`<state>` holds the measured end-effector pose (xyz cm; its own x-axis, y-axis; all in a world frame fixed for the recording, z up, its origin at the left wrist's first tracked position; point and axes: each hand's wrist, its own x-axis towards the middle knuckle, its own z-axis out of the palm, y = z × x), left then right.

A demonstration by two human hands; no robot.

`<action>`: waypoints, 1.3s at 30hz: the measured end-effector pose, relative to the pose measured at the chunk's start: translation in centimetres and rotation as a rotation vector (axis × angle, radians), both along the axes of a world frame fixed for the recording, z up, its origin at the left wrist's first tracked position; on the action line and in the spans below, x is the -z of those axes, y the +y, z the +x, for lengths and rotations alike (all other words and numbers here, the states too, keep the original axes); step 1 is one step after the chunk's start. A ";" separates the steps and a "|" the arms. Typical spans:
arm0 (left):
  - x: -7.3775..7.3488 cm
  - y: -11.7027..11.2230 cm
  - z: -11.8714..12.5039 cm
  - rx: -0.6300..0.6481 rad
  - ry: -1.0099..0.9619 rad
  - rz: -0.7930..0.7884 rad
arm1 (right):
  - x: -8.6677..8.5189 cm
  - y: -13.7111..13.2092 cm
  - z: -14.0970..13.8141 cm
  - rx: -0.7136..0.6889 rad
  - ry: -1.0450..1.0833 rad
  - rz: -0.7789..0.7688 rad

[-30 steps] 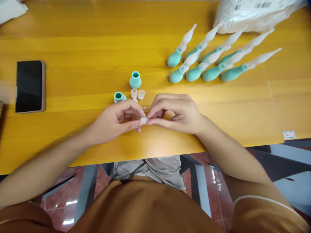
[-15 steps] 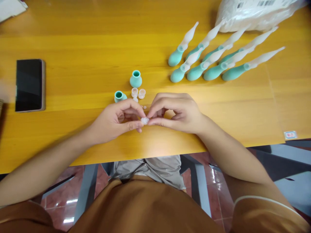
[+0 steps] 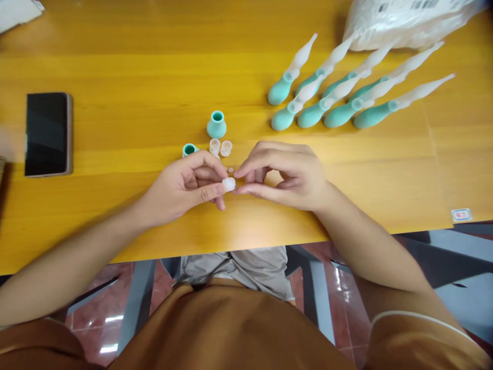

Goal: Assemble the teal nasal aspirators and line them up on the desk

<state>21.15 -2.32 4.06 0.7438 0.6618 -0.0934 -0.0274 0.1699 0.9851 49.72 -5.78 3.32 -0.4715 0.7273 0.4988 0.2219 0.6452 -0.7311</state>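
On the near side of the bench (image 3: 134,128), our left hand (image 3: 181,187) pinches a small white piece (image 3: 229,184); just right of it, our right hand (image 3: 292,172) has thumb and forefinger parted. Clear cups (image 3: 226,148) stand farther off.

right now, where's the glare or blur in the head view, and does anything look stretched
head view: pale glare on the table near its front edge, white streaks on the floor tiles; head view: the white piece in the left hand's grip looks soft, fine detail unreadable; head view: teal bulbs with white tips slant rightward, possibly wide-angle stretch
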 end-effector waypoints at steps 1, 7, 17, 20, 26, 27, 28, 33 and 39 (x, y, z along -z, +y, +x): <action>0.0 0.0 0.0 -0.005 0.000 -0.002 | 0.1 0.0 0.0 0.004 -0.001 -0.005; 0.0 0.0 0.1 -0.014 -0.005 -0.008 | 0.3 0.0 -0.3 0.001 0.021 0.015; 0.1 0.1 0.0 -0.007 0.018 -0.007 | 0.2 0.1 0.0 -0.028 -0.050 0.068; 0.1 0.0 0.0 -0.007 -0.005 -0.009 | 0.2 0.1 0.0 -0.039 -0.060 0.088; 0.2 0.0 0.0 -0.011 0.026 -0.036 | 0.1 0.2 0.2 -0.021 -0.183 0.262; 0.3 0.0 0.0 -0.003 0.025 -0.043 | 0.1 0.2 0.2 -0.013 -0.206 0.305; 0.3 0.0 0.0 0.005 0.019 -0.048 | 0.1 0.2 0.2 -0.007 -0.217 0.339; 0.4 0.2 -0.1 0.002 -0.017 -0.036 | -0.1 0.0 0.3 -0.010 -0.207 0.254; 0.0 0.2 -0.3 -0.011 0.012 -0.003 | 0.1 0.3 0.7 0.191 -0.194 0.232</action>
